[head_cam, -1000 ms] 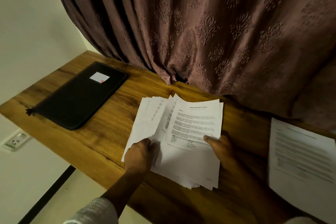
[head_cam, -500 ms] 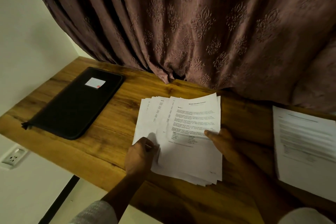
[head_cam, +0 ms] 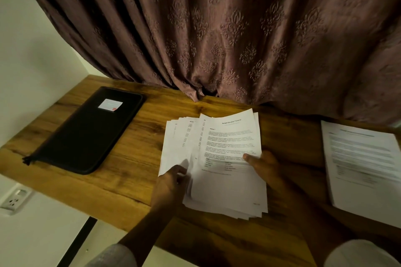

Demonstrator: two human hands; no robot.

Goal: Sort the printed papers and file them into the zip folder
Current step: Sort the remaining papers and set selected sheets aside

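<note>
The fanned printed papers (head_cam: pixel 227 184) rest on the wooden surface (head_cam: pixel 130 165) between the hands, the left hand (head_cam: pixel 170 184) pinching their lower left edge, the right hand (head_cam: pixel 268 168) gripping their right side, thumb on top, with the black zip folder (head_cam: pixel 86 130) well apart to the left.

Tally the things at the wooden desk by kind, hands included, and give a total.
Black rectangular zip folder: 1
White printed paper stacks: 2, the fanned stack and the flat stack at right
Hands holding the fanned stack: 2, left hand and right hand
Total: 5
</note>
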